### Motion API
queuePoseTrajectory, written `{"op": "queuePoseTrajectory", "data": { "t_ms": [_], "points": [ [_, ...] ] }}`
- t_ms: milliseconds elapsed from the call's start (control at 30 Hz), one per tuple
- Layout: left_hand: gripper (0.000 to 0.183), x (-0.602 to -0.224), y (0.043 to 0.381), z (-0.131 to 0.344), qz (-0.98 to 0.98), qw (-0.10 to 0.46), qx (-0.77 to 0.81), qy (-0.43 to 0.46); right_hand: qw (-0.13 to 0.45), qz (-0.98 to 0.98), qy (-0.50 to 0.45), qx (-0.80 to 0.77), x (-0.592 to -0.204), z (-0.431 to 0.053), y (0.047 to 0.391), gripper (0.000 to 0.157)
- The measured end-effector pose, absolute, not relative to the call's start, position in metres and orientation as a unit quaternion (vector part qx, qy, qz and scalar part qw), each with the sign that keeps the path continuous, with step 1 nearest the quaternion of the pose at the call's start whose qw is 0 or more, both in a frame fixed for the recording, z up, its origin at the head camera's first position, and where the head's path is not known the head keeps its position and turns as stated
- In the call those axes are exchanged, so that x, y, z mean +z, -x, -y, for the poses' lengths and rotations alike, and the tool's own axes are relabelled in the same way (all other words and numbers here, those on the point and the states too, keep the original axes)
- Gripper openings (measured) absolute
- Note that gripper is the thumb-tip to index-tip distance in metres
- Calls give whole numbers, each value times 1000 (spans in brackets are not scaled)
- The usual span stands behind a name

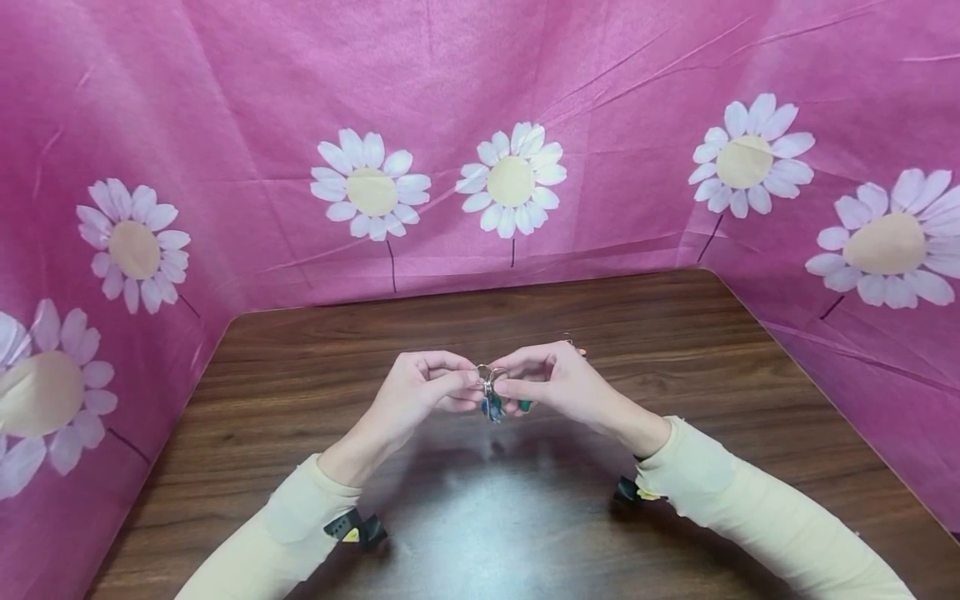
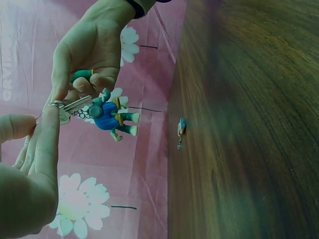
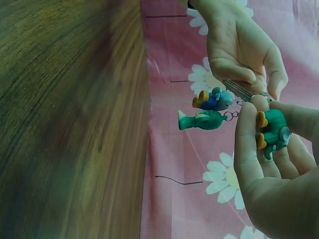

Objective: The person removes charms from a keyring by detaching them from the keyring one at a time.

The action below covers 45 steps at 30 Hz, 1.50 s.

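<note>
Left hand (image 1: 416,392): I am watching it over the feed, pinching the key ring (image 1: 484,367) between thumb and fingers. Key ring: hanging between both hands, above the table (image 1: 255,417). Keys (image 2: 79,105): dangling from it, with a blue figure (image 3: 215,99) and green figure (image 3: 203,120) beside them. Right hand (image 1: 566,383): pinching the ring's other side, an orange-footed figure (image 3: 274,128) lying against its fingers. Loose charm (image 2: 182,127): resting on the table, beyond that hand.

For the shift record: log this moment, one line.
left fingers, right fingers: pinch at metal key ring; green figurine: against right fingers; keys, blue-bodied figurine: hang below; loose keychain: on wooden table
</note>
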<state>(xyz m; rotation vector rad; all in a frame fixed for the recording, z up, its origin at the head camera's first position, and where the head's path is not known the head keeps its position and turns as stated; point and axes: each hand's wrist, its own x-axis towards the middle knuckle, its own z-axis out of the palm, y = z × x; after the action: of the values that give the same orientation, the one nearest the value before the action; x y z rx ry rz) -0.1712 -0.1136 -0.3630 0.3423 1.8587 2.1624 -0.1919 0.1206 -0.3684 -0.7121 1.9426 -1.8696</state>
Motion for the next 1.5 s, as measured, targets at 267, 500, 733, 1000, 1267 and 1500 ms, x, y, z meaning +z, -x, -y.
{"op": "queuePoseTrajectory", "data": {
  "t_ms": [267,500,733,1000,1267,1500],
  "points": [
    [22,-361,173,112,-637,137,751,-109,186,-679,233,-671,-368,-119,192,26],
    [26,-361,174,113,-647,164,733,-128,187,-693,226,-659,-368,-120,195,22],
    [24,-359,177,118,-708,183,659,-175,198,-706,231,-640,-366,-123,196,19],
    [19,-352,174,117,-755,135,610,-198,191,-717,248,-623,-365,-124,196,17],
    [16,-350,172,113,-733,146,631,-207,177,-719,244,-626,-367,-125,196,16],
    [17,-351,171,110,-709,153,663,-186,155,-721,243,-629,-366,-125,195,16]
  ]
}}
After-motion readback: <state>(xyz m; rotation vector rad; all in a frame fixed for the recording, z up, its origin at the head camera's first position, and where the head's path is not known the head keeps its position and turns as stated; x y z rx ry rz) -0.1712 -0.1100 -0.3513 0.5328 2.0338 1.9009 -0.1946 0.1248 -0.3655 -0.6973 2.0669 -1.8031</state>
